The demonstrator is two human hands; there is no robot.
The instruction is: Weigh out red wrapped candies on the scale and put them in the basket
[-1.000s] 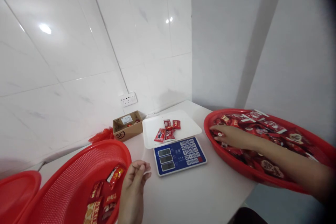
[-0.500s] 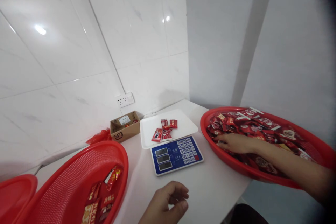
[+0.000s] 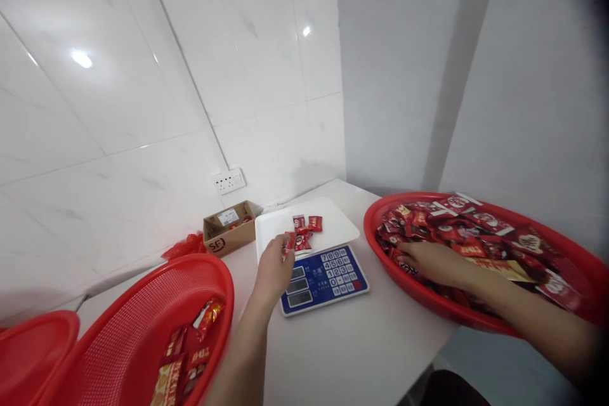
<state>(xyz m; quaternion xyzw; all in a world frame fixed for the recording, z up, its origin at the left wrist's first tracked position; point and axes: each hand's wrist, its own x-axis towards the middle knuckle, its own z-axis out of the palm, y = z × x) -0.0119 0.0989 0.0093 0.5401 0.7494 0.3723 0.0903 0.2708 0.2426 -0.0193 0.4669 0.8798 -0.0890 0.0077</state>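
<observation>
My left hand (image 3: 276, 266) is over the near left edge of the scale's white tray (image 3: 333, 225), its fingertips at a red packet; whether it grips the packet is hidden. Several small red packets (image 3: 302, 241) lie on that tray. In front of the tray is the scale's blue keypad panel (image 3: 316, 280). Over at the right, my right hand (image 3: 425, 260) reaches into a large red basket (image 3: 409, 295) full of red snack packets (image 3: 469, 247). Its fingers point down among the packets, tips partly hidden, so what they hold is unclear.
A red basket (image 3: 118, 311) with a few packets stands at the left, another red basket (image 3: 38, 355) beyond it. An open cardboard box (image 3: 231, 235) and a red plastic bag (image 3: 186, 246) are by the tiled wall, below a socket (image 3: 229, 181).
My left hand has moved up and forward from the table's front to the scale tray, now covering part of the left packet. My right hand has shifted slightly within the right basket.
</observation>
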